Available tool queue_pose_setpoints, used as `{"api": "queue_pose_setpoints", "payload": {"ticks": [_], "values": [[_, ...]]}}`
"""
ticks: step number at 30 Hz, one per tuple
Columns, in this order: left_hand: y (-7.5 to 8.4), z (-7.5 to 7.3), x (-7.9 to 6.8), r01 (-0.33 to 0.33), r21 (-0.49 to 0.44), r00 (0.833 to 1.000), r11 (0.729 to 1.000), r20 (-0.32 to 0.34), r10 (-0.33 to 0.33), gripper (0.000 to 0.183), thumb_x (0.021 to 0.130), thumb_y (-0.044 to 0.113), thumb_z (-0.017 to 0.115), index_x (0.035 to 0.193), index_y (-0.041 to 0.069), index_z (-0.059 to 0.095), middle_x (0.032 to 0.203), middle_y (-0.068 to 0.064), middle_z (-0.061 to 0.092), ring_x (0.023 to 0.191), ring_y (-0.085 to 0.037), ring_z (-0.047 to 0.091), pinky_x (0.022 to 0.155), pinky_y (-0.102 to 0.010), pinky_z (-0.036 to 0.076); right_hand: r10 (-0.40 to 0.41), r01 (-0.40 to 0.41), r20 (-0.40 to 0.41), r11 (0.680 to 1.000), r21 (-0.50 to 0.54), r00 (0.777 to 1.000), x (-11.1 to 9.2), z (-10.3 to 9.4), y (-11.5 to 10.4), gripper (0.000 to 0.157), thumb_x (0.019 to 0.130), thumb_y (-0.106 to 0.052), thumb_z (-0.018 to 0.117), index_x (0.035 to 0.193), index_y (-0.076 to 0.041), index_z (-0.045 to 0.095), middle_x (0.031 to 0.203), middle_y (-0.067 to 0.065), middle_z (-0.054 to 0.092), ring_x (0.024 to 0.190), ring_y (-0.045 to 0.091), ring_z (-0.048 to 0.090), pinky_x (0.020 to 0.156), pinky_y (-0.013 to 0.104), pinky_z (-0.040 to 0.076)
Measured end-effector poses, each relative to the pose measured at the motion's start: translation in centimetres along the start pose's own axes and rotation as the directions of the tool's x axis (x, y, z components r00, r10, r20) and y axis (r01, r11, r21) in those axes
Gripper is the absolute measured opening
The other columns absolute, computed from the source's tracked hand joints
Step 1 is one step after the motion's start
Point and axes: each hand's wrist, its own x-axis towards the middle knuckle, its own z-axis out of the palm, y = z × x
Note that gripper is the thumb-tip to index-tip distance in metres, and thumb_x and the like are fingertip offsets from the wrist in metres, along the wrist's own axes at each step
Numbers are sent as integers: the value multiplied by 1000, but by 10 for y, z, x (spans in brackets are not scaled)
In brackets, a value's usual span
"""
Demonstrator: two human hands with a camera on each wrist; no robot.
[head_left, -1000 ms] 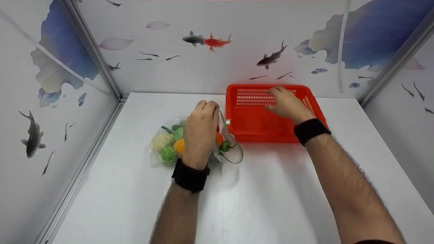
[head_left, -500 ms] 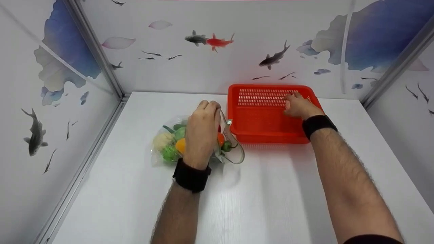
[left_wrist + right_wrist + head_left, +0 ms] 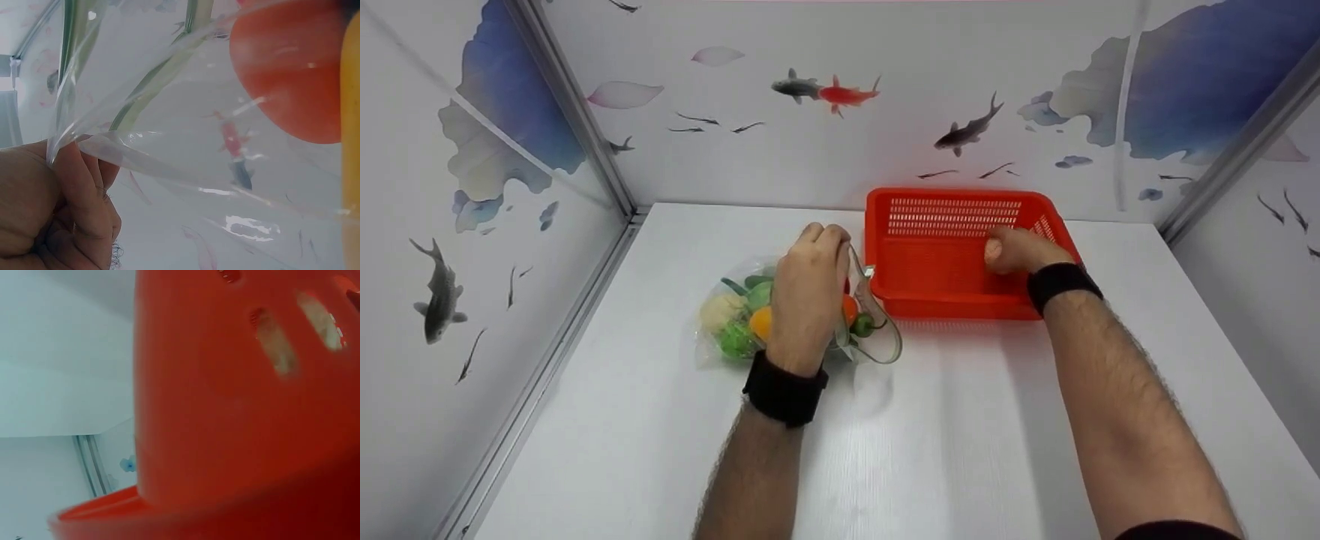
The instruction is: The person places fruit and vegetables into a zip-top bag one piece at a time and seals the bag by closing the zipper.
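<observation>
My left hand (image 3: 808,296) pinches the edge of a clear plastic bag (image 3: 169,163) with green-trimmed handles. Through the plastic show a cauliflower (image 3: 721,311), a leafy green vegetable (image 3: 736,341), a yellow one (image 3: 761,322), a rounded orange-red one (image 3: 287,73) and a green pepper (image 3: 863,325) by the mouth. Inside the right part of a red plastic basket (image 3: 960,306) is my right hand (image 3: 1016,251), thumb side toward the left and fingers pointing down. Its fingertips are hidden, and I cannot tell whether they hold anything. The basket wall (image 3: 208,410) blocks most of the right wrist view.
The bag and basket stand side by side on a white table (image 3: 885,465). Printed wall panels (image 3: 810,150) enclose the back and both sides, joined by metal corner posts (image 3: 577,112). The basket sits close to the back panel.
My right hand has moved right across the basket and then lower into it, its fingers dropping out of sight. My left hand keeps its grip on the bag's edge.
</observation>
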Motion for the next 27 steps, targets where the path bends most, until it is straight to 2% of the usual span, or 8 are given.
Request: {"api": "queue_pose_setpoints", "payload": {"ticks": [3, 4, 7, 10, 14, 16, 22, 27], "values": [[0, 0, 0, -5, -8, 1000, 1000, -15, 5, 12, 115, 10, 76, 117, 1, 85, 105, -15, 80, 87, -29, 81, 85, -36, 74, 61, -63, 43, 997, 52, 997, -3, 5, 3, 79, 108, -18, 78, 179, -24, 43, 159, 22, 50, 148, 47, 46, 127, 64, 51], [0, 0, 0, -5, -9, 1000, 1000, -17, 5, 12, 115, 10, 76, 117, 1, 85, 105, -15, 80, 86, -29, 81, 84, -36, 74, 60, -61, 46, 998, 28, 997, -5, 6, 3, 75, 108, -18, 79, 175, -22, 48, 156, 22, 52, 145, 46, 47, 124, 61, 53], [0, 0, 0, -1, -8, 1000, 1000, -11, 1, 13, 115, 11, 76, 118, 2, 85, 105, -15, 80, 87, -28, 81, 85, -35, 74, 78, -79, 48, 997, 11, 996, -8, 9, 3, 69, 107, -19, 82, 171, -24, 53, 152, 19, 52, 143, 46, 48, 118, 56, 54], [1, 0, 0, 6, -5, 1000, 1000, -1, -6, 15, 116, 12, 75, 119, 2, 85, 106, -15, 80, 88, -29, 81, 87, -35, 74, 92, -95, 47, 994, 57, 995, -10, 9, 2, 68, 108, -21, 82, 170, -25, 54, 154, 18, 52, 143, 46, 50, 118, 56, 57], [1, -1, 0, 8, -8, 1000, 1000, 5, -8, 15, 116, 12, 75, 119, 1, 85, 107, -16, 80, 90, -29, 81, 88, -35, 74, 29, -30, 38, 999, 24, 999, -10, 5, -3, 65, 110, -19, 79, 170, -20, 56, 151, 20, 58, 140, 46, 54, 121, 61, 57], [0, -1, 0, 6, -10, 1000, 1000, 5, -6, 15, 116, 12, 75, 120, 1, 85, 107, -16, 80, 90, -29, 81, 88, -35, 73, -24, 25, 26, 999, -29, 999, -11, 3, -8, 66, 111, -17, 77, 172, -16, 54, 151, 22, 60, 140, 47, 54, 126, 67, 54], [0, -1, 0, 8, -12, 1000, 1000, 6, -8, 16, 117, 13, 74, 120, 1, 84, 107, -16, 80, 89, -29, 81, 88, -35, 74, -160, 151, -52, 979, -139, 986, -19, -1, -25, 68, 112, -17, 79, 175, -13, 53, 158, 26, 64, 144, 50, 55, 134, 77, 44], [1, -1, 0, 14, -5, 1000, 1000, 10, -14, 16, 117, 13, 74, 122, 2, 85, 109, -15, 81, 91, -29, 81, 92, -36, 74, -249, 227, -102, 955, -188, 963, -26, -2, -37, 68, 110, -15, 82, 173, -12, 57, 160, 27, 65, 142, 50, 58, 129, 73, 52]]}}
